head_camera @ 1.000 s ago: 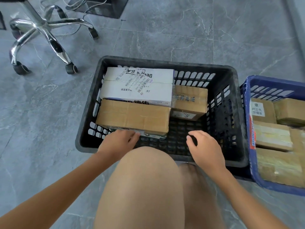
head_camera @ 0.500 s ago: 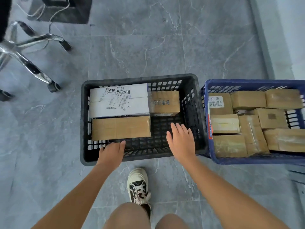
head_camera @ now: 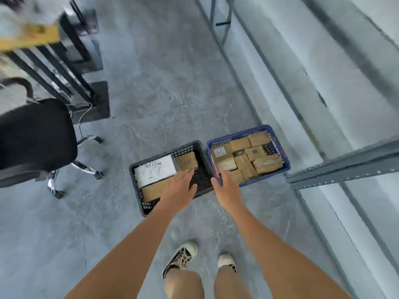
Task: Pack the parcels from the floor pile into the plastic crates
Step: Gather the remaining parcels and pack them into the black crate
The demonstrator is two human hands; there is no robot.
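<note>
A black plastic crate [head_camera: 135, 169] stands on the grey floor below me, with a white box [head_camera: 154, 172], a brown parcel [head_camera: 186, 161] at its far right and another brown parcel [head_camera: 151, 192] at its near side. Beside it on the right is a blue crate [head_camera: 278, 145] filled with several brown parcels [head_camera: 248, 159]. My left hand [head_camera: 179, 189] hangs high over the black crate with fingers straight and holds nothing. My right hand [head_camera: 226, 186] hangs over the gap between the two crates, fingers straight, also empty.
A black office chair [head_camera: 34, 134] with a chrome base stands at the left. Black desk legs [head_camera: 71, 67] and a cable are behind it. A grey metal rack [head_camera: 341, 167] and a wall run along the right. My two shoes [head_camera: 183, 255] are on the floor near the crates.
I have risen from a crouch to standing, so the crates look small and far below. Both hands have lifted away from the black crate's near rim, still holding nothing.
</note>
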